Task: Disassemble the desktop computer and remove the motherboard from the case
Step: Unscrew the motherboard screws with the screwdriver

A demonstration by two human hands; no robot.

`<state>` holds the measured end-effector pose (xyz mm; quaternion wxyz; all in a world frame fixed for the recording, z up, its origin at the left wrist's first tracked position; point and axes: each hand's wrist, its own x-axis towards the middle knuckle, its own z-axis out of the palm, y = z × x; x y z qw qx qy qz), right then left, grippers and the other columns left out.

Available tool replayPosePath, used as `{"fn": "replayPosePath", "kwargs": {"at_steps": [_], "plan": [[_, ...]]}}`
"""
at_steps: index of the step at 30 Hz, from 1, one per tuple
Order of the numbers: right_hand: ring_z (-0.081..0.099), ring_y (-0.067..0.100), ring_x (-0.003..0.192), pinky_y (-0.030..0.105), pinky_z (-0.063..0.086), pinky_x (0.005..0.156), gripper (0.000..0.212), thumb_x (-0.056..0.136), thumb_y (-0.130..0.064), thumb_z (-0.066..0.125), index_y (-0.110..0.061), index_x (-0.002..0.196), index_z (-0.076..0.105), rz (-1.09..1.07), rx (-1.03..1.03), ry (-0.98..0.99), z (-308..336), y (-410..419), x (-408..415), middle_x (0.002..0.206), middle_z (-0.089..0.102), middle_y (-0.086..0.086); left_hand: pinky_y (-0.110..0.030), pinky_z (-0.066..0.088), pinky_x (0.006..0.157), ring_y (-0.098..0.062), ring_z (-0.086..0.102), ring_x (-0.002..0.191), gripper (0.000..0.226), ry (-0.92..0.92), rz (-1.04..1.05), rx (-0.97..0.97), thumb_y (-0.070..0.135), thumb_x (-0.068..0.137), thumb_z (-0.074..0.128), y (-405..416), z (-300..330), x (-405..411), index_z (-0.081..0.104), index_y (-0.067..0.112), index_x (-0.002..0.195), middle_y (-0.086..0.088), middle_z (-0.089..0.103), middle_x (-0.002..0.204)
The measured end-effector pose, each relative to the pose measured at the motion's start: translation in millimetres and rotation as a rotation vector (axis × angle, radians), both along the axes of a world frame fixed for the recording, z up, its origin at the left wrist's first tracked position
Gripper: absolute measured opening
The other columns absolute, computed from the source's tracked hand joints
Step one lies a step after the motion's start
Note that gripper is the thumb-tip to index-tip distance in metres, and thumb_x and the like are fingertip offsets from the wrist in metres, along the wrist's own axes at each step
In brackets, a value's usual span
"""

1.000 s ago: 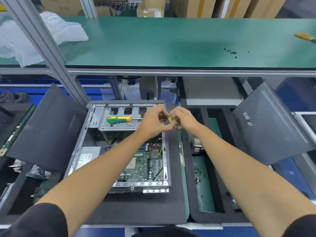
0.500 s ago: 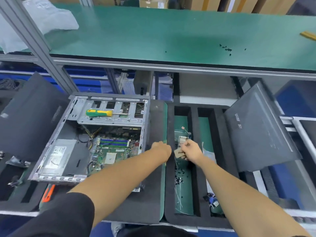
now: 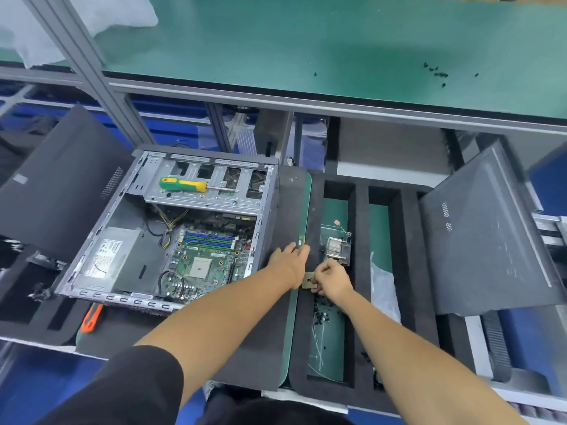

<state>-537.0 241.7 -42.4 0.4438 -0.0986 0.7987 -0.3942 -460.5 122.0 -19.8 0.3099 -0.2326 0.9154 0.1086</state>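
Observation:
The open computer case (image 3: pixel 101 228) lies on a black foam mat left of centre. Inside it sits the green motherboard (image 3: pixel 211 256) with its bare CPU socket, beside the grey power supply (image 3: pixel 119 256). My right hand (image 3: pixel 333 279) pinches a small square processor chip (image 3: pixel 309 280) over the black foam tray (image 3: pixel 362 271) to the right of the case. My left hand (image 3: pixel 290 260) lies with straight fingers on the foam between case and tray, holding nothing.
A green-and-yellow screwdriver (image 3: pixel 184 184) lies on the case's drive cage. A heatsink (image 3: pixel 336 248) and several loose screws (image 3: pixel 322 311) sit in the tray's slot. Black side panels lean at left (image 3: pixel 58 191) and right (image 3: pixel 491 240). An orange tool (image 3: pixel 92 317) lies below the case.
Both hands came from above the case down and right to the foam tray. The right hand still carries the chip; the left hand has let go and settled on the foam.

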Motion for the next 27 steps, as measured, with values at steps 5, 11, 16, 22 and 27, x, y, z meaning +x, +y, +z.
{"fn": "replayPosePath", "kwargs": {"at_steps": [5, 11, 16, 22, 27], "plan": [[0.066, 0.032, 0.065, 0.023, 0.045, 0.042, 0.009, 0.095, 0.0, 0.052, -0.008, 0.091, 0.052, -0.003, -0.017, 0.006, 0.0, -7.0, 1.2, 0.087, 0.066, 0.02, -0.052, 0.023, 0.12, -0.024, 0.003, 0.155, 0.082, 0.029, 0.026, 0.061, -0.006, 0.087, 0.053, -14.8, 8.9, -10.4, 0.012, 0.016, 0.155, -0.009, 0.013, 0.167], [0.075, 0.029, 0.064, 0.034, 0.055, 0.057, 0.009, 0.093, -0.003, 0.056, -0.008, 0.086, 0.056, 0.028, -0.005, 0.016, -5.5, -10.7, 5.6, 0.088, 0.074, 0.017, -0.043, 0.045, 0.102, -0.028, 0.044, 0.131, 0.071, 0.121, 0.273, 0.252, -0.012, 0.085, 0.057, -20.9, 19.2, -21.1, 0.036, 0.021, 0.145, -0.013, 0.044, 0.142], [0.072, 0.019, 0.055, 0.034, 0.053, 0.058, 0.007, 0.083, -0.019, 0.065, -0.013, 0.084, 0.06, 0.194, 0.113, 0.196, -7.6, -9.4, 10.4, 0.067, 0.074, 0.003, -0.027, 0.045, 0.065, -0.026, 0.054, 0.097, 0.055, 0.194, 0.42, 0.374, -0.011, 0.092, 0.05, -30.0, 28.8, -23.7, 0.044, 0.015, 0.14, -0.011, 0.053, 0.122], [0.072, 0.023, 0.056, 0.025, 0.037, 0.045, 0.018, 0.088, -0.012, 0.059, -0.013, 0.078, 0.045, 0.268, 0.071, 0.195, -4.7, -9.8, 5.6, 0.058, 0.065, 0.007, -0.035, 0.044, 0.091, -0.032, 0.053, 0.121, 0.046, 0.359, 0.516, 0.523, -0.008, 0.097, 0.034, -32.6, 38.2, -22.3, 0.049, 0.012, 0.135, -0.016, 0.052, 0.135], [0.072, 0.026, 0.053, 0.028, 0.034, 0.045, 0.024, 0.095, -0.022, 0.05, -0.015, 0.074, 0.041, 0.348, 0.08, 0.237, 3.9, -16.8, -0.4, 0.062, 0.057, 0.009, -0.037, 0.047, 0.076, -0.032, 0.058, 0.094, 0.032, 0.522, 0.595, 0.654, -0.003, 0.101, 0.038, -46.4, 61.6, -22.9, 0.053, 0.008, 0.127, -0.022, 0.058, 0.125]]}}
